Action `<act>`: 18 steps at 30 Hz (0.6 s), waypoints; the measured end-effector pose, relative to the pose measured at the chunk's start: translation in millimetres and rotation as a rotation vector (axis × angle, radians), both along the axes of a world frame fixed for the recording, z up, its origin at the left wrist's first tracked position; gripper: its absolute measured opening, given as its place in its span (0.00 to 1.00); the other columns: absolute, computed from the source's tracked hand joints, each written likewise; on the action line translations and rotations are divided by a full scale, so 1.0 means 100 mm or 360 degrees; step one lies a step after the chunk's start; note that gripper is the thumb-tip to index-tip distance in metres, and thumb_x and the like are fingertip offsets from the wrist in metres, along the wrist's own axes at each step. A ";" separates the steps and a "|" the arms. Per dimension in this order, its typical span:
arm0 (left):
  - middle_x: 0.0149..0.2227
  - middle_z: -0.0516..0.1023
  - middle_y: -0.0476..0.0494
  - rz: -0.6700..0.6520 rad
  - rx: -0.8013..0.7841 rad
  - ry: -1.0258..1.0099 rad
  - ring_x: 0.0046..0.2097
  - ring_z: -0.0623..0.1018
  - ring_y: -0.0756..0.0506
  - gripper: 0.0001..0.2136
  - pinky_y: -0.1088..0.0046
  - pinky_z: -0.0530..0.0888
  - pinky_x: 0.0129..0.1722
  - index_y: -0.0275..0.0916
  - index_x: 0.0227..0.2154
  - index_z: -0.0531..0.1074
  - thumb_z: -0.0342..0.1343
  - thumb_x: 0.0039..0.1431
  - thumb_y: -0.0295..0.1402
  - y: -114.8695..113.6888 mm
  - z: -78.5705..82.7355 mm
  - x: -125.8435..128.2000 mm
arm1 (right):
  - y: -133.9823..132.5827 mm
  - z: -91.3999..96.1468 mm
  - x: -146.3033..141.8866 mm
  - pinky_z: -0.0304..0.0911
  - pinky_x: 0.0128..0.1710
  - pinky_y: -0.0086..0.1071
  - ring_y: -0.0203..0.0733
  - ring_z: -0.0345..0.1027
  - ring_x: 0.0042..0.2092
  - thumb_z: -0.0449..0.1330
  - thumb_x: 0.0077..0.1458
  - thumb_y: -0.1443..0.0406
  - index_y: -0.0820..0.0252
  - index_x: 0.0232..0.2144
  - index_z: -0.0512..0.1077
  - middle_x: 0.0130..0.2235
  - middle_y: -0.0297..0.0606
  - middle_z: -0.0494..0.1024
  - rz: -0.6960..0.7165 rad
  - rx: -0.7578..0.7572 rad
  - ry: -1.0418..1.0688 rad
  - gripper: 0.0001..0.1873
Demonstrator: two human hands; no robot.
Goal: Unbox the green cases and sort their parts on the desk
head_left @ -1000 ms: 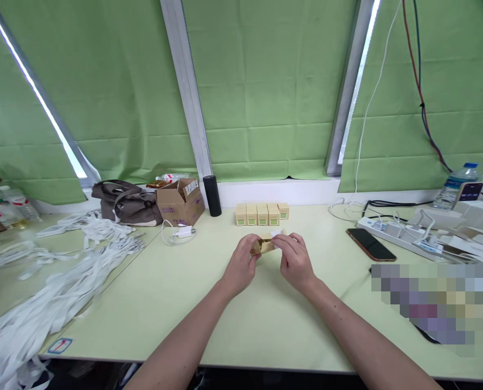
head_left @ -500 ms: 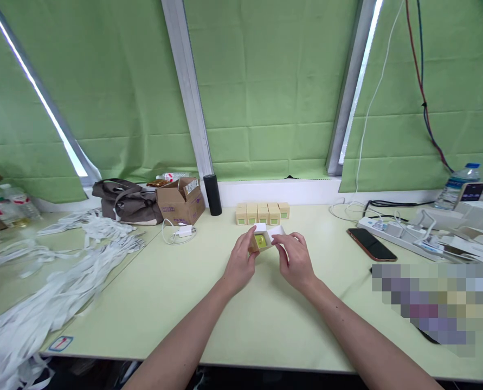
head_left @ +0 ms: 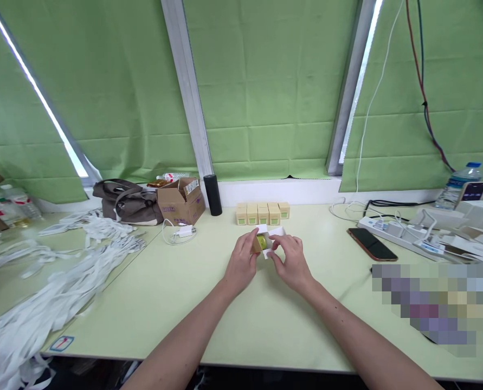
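Both hands met over the middle of the pale green table [head_left: 265, 319]. The left hand [head_left: 241, 264] was closed around a small cardboard box [head_left: 258, 247], gripping its tan side between thumb and fingers and holding it just above the tabletop. The right hand [head_left: 292, 264] pinched the box from the other side, fingertips on its white flaps [head_left: 276, 232], which stood open. Inside the open box sat a yellow-green object [head_left: 261, 241]; it was too small to tell what it was, possibly a little jar or lid.

Just behind the hands, near the window ledge, a row of small boxes [head_left: 262, 213] of the same cream colour with green squares on their fronts stood side by side, all shut and touching one another. To the left of the row stood a black cylinder [head_left: 212, 195], and beside that a brown shipping carton [head_left: 180, 202] with its top flaps up; its contents were hidden from this angle. A grey-brown bag [head_left: 125, 200] lay next to the carton, and a white charger [head_left: 184, 232] with its cord lay in front of it.

A heap of white strips [head_left: 42, 295] covered the left end of the table. To the right lay a dark phone [head_left: 372, 244], a white power strip [head_left: 399, 232] with plugs in it, and, further back, a plastic water bottle [head_left: 456, 185] standing upright.
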State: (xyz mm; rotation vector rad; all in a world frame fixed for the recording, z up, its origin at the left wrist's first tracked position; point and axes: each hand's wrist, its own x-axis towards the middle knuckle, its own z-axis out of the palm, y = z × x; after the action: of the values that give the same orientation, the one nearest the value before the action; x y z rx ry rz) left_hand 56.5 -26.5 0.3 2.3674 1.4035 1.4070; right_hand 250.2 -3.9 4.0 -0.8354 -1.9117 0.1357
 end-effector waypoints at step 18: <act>0.59 0.67 0.34 0.0204 0.0309 0.0492 0.64 0.69 0.35 0.34 0.51 0.80 0.54 0.54 0.74 0.50 0.44 0.69 0.20 0.05 -0.04 0.02 | 0.04 -0.04 -0.14 0.76 0.41 0.44 0.50 0.74 0.46 0.58 0.65 0.48 0.53 0.35 0.69 0.47 0.44 0.77 0.0144 -0.0718 0.0979 0.16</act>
State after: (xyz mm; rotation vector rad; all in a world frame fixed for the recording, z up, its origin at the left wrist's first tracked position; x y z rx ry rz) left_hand 58.2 -21.0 -3.8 2.7628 1.5789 1.3017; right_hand 236.2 -0.2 0.3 -0.8705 -1.3447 0.8079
